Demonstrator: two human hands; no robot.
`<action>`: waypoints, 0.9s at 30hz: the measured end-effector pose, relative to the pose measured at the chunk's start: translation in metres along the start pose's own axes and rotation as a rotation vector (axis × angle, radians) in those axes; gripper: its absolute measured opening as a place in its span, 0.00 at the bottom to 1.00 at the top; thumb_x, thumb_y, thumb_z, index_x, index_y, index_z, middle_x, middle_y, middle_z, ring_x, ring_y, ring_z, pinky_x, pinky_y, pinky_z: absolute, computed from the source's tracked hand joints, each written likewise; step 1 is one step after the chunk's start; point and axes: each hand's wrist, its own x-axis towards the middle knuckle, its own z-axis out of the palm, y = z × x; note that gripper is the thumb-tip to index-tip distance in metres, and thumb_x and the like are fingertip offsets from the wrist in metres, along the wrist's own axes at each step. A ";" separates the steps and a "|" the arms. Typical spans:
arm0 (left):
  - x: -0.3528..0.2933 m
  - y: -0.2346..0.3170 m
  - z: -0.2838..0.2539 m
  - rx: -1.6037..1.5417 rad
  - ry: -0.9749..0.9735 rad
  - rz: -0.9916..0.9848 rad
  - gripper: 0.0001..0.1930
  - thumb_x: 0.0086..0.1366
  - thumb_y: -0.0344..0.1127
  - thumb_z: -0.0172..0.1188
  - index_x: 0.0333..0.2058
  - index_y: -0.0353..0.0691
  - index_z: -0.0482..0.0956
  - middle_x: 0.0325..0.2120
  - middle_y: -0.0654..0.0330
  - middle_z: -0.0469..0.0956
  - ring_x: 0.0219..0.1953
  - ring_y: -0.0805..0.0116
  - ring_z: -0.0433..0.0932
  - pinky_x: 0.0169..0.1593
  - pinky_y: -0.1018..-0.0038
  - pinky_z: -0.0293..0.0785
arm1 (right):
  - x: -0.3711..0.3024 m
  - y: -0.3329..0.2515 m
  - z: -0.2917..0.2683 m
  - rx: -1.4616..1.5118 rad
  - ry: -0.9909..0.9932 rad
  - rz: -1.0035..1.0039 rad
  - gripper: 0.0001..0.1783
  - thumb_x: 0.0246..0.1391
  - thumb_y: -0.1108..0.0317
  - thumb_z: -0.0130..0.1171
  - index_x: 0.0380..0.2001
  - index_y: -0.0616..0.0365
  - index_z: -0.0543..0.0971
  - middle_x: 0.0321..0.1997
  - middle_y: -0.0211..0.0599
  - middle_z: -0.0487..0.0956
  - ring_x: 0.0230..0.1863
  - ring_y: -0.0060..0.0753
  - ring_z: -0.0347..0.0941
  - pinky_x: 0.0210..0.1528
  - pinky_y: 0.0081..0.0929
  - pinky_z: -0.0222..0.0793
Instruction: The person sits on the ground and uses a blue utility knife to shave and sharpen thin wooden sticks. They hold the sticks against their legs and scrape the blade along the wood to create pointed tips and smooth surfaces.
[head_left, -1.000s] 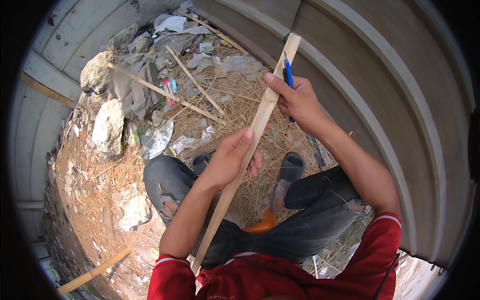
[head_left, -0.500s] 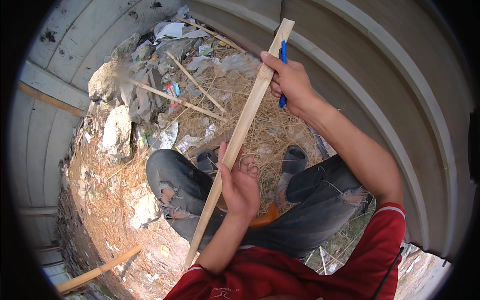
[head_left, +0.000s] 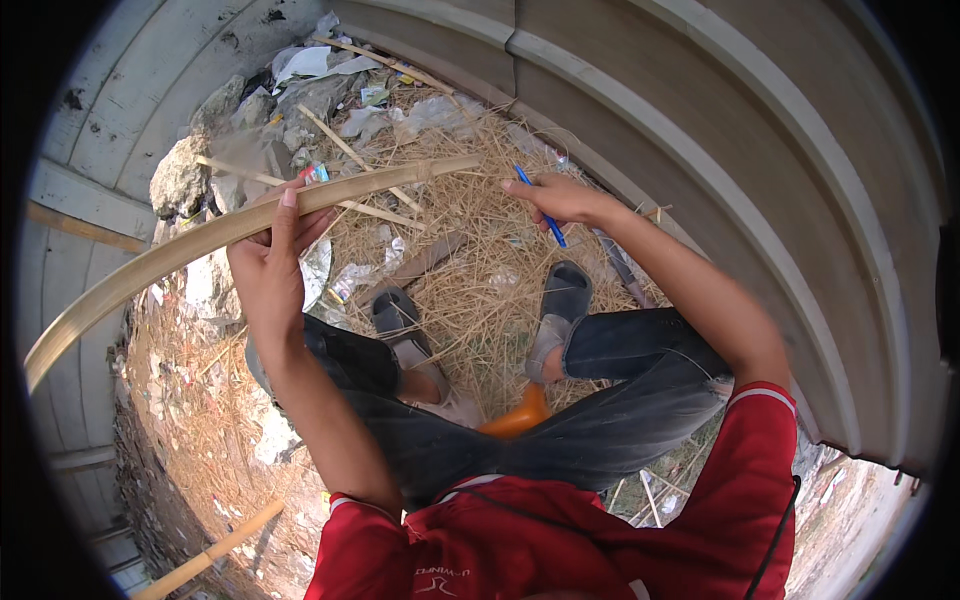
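My left hand (head_left: 272, 275) is raised on the left, its thumb and fingers closed around a long split bamboo strip (head_left: 375, 182). The strip spans from the far left rim to the middle of the view, a node ring near its right end. My right hand (head_left: 565, 198) holds a slim blue pen (head_left: 555, 232) between thumb and fingers. It is just right of the strip's end and apart from it. Some of the right hand's fingers are hidden beneath it.
Straw (head_left: 465, 255) covers the ground between my sandalled feet, and I sit on something orange (head_left: 520, 412). Rocks (head_left: 180, 178), litter and thin bamboo sticks (head_left: 345, 145) lie at the back left. A ribbed metal wall (head_left: 680, 110) curves along the right. Another bamboo piece (head_left: 215, 550) lies lower left.
The bamboo strip has swung from upright and slanting to lying across the left. My right hand has let go of it, keeping the pen. My left hand has moved left and now grips the strip.
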 end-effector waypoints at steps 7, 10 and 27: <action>0.033 -0.108 -0.009 0.351 -0.193 -0.130 0.16 0.73 0.36 0.59 0.50 0.26 0.79 0.36 0.52 0.84 0.38 0.67 0.85 0.41 0.74 0.84 | 0.022 0.127 0.048 0.185 0.141 0.313 0.23 0.56 0.50 0.65 0.42 0.60 0.82 0.39 0.44 0.84 0.41 0.41 0.82 0.45 0.35 0.76; 0.044 -0.173 -0.021 0.544 -0.274 -0.089 0.16 0.72 0.35 0.59 0.49 0.26 0.79 0.33 0.53 0.84 0.34 0.69 0.85 0.37 0.75 0.82 | 0.012 0.123 0.060 0.736 0.153 0.417 0.17 0.57 0.55 0.65 0.36 0.59 0.81 0.34 0.36 0.83 0.35 0.28 0.80 0.40 0.25 0.75; 0.060 -0.243 -0.017 0.642 -0.158 -0.104 0.15 0.68 0.39 0.62 0.32 0.29 0.83 0.18 0.44 0.77 0.23 0.44 0.79 0.31 0.58 0.72 | -0.158 -0.193 -0.027 1.726 -1.291 -1.431 0.19 0.57 0.59 0.65 0.18 0.59 0.76 0.12 0.30 0.62 0.13 0.32 0.62 0.44 0.50 0.78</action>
